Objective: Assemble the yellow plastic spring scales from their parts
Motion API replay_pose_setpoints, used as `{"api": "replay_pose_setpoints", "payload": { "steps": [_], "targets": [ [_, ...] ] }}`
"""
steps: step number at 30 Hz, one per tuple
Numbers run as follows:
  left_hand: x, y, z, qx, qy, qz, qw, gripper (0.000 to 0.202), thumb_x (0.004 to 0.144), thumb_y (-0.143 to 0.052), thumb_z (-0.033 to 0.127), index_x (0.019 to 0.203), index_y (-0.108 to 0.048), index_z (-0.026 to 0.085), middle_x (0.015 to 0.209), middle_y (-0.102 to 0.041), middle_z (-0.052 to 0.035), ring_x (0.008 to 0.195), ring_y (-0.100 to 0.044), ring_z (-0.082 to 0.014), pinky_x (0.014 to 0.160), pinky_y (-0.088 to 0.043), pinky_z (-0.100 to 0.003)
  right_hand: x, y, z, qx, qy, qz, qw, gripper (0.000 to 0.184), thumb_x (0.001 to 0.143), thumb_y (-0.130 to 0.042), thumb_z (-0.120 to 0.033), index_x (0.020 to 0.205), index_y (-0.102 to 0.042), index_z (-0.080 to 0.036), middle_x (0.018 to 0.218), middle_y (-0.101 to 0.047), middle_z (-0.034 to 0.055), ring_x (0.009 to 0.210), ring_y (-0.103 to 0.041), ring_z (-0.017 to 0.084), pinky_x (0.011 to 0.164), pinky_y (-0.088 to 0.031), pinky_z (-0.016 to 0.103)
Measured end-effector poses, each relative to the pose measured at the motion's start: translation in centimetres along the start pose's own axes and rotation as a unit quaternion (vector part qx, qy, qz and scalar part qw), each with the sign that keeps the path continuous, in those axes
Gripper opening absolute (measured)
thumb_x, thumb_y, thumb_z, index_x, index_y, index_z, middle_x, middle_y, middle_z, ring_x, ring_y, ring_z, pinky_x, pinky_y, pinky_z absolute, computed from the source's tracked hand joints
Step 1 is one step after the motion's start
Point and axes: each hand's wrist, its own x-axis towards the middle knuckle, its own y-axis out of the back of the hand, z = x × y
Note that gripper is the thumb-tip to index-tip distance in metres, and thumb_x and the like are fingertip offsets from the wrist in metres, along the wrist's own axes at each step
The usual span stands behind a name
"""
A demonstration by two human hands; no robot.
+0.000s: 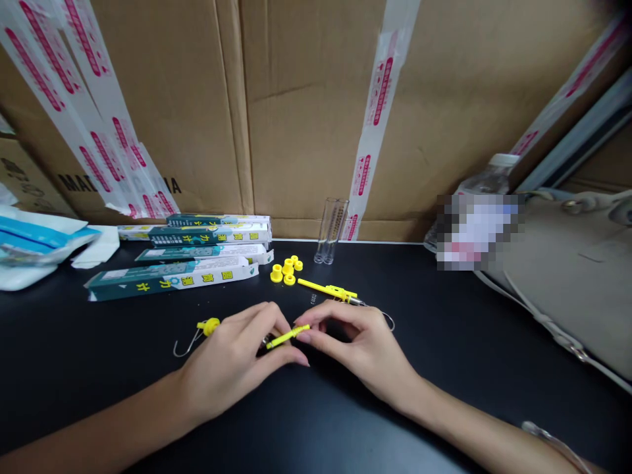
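A thin yellow plastic rod (288, 336) lies slantwise between my two hands above the black table. My left hand (241, 355) is curled around its lower left end, with a bit of metal showing beside its fingers. At the rod's upper right end, my right hand (353, 339) pinches it between thumb and fingertips. A yellow cap with a metal hook (210, 326) is just beyond the left hand's knuckles. Behind the right hand lies another yellow rod (328, 288) with a metal hook, and a small loose spring (313, 299) is near it.
Several yellow caps (288, 268) sit beyond my hands. Clear plastic tubes (330, 230) stand upright behind them. Printed narrow boxes (172, 278) lie at the left. A plastic bottle (486, 178) and a grey bag (577, 263) are at the right, before a large cardboard box (306, 118).
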Motion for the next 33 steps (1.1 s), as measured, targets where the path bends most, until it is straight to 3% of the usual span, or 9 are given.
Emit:
{"api": "replay_pose_setpoints", "payload": {
  "steps": [3, 5, 10, 14, 18, 25, 27, 29, 33],
  "targets": [
    [0.2, 0.1, 0.7, 0.014, -0.042, 0.001, 0.999, 0.006, 0.094, -0.06, 0.017, 0.092, -0.055, 0.019, 0.078, -0.06, 0.0024, 0.072, -0.061, -0.0124, 0.067, -0.049, -0.022, 0.1, 0.1, 0.1, 0.046, -0.025, -0.012, 0.999, 0.013, 0.083, -0.077, -0.033, 0.09, -0.078, -0.022, 0.083, -0.077, 0.0017, 0.075, -0.069, 0.017, 0.071, -0.053, 0.029],
    [0.3, 0.3, 0.9, 0.019, -0.05, -0.007, 0.999, 0.011, 0.092, -0.051, 0.008, 0.094, -0.055, 0.018, 0.08, -0.06, 0.0005, 0.075, -0.061, -0.0136, 0.069, -0.05, -0.023, 0.2, 0.1, 0.1, 0.092, -0.044, -0.011, 0.995, 0.018, 0.08, -0.08, -0.035, 0.092, -0.078, -0.022, 0.083, -0.077, 0.002, 0.075, -0.07, 0.017, 0.073, -0.054, 0.029],
    [0.3, 0.1, 0.6, 0.036, -0.054, -0.027, 0.998, 0.014, 0.098, -0.047, 0.008, 0.103, -0.056, 0.018, 0.089, -0.066, -0.0016, 0.083, -0.064, -0.0151, 0.075, -0.051, -0.025, 0.5, 0.4, 0.3, 0.225, -0.123, -0.032, 0.966, 0.027, 0.075, -0.084, -0.031, 0.099, -0.077, -0.021, 0.084, -0.078, 0.0018, 0.074, -0.072, 0.015, 0.074, -0.058, 0.027],
    [0.1, -0.4, 0.1, 0.047, -0.055, 0.003, 0.997, 0.007, 0.101, -0.051, 0.016, 0.106, -0.052, 0.02, 0.094, -0.071, 0.0004, 0.084, -0.069, -0.0132, 0.079, -0.053, -0.023, 0.6, 0.6, 0.5, 0.283, -0.172, -0.041, 0.943, 0.03, 0.072, -0.086, -0.032, 0.098, -0.077, -0.019, 0.082, -0.078, 0.0019, 0.064, -0.072, 0.014, 0.065, -0.06, 0.026],
    [0.1, -0.6, 0.1, 0.032, -0.031, 0.011, 0.999, 0.011, 0.103, -0.05, 0.032, 0.104, -0.048, 0.021, 0.092, -0.072, 0.0017, 0.079, -0.073, -0.0107, 0.072, -0.055, -0.017, 0.7, 0.6, 0.3, 0.272, -0.167, -0.045, 0.947, 0.022, 0.073, -0.086, -0.032, 0.089, -0.079, -0.019, 0.081, -0.078, 0.0021, 0.07, -0.073, 0.014, 0.073, -0.059, 0.027],
    [0.3, -0.4, -0.2, 0.07, 0.02, -0.009, 0.997, 0.032, 0.098, -0.05, 0.054, 0.105, -0.049, 0.023, 0.092, -0.071, -0.0002, 0.073, -0.073, -0.016, 0.063, -0.059, -0.025, 0.5, 1.0, -0.2, 0.296, -0.132, 0.02, 0.946, 0.023, 0.081, -0.08, -0.035, 0.075, -0.064, -0.019, 0.093, -0.079, 0.0053, 0.093, -0.074, 0.02, 0.092, -0.057, 0.037],
    [0.2, -0.4, -0.3, 0.07, 0.043, -0.007, 0.997, 0.028, 0.1, -0.05, 0.047, 0.114, -0.049, 0.023, 0.1, -0.071, -0.0026, 0.08, -0.073, -0.0172, 0.07, -0.06, -0.027, 0.4, 1.4, -0.2, 0.318, -0.129, 0.046, 0.938, 0.025, 0.086, -0.075, -0.038, 0.078, -0.061, -0.019, 0.096, -0.078, 0.0058, 0.094, -0.075, 0.021, 0.095, -0.057, 0.042],
    [0.0, -0.3, -0.2, 0.07, 0.039, 0.002, 0.997, 0.028, 0.101, -0.05, 0.037, 0.125, -0.048, 0.023, 0.115, -0.068, -0.0062, 0.101, -0.07, -0.0205, 0.087, -0.059, -0.033, 0.3, 1.8, -0.2, 0.337, -0.129, 0.065, 0.93, 0.024, 0.088, -0.073, -0.039, 0.081, -0.061, -0.019, 0.097, -0.077, 0.0054, 0.093, -0.075, 0.021, 0.096, -0.057, 0.045],
    [0.4, 0.3, 0.1, 0.052, 0.023, 0.02, 0.998, 0.028, 0.1, -0.049, 0.028, 0.128, -0.049, 0.024, 0.132, -0.061, -0.0078, 0.125, -0.056, -0.0236, 0.107, -0.047, -0.042, 0.3, 2.1, -0.1, 0.357, -0.139, 0.089, 0.919, 0.021, 0.09, -0.072, -0.038, 0.087, -0.062, -0.019, 0.096, -0.077, 0.0043, 0.09, -0.074, 0.017, 0.094, -0.058, 0.042]
  ]
}}
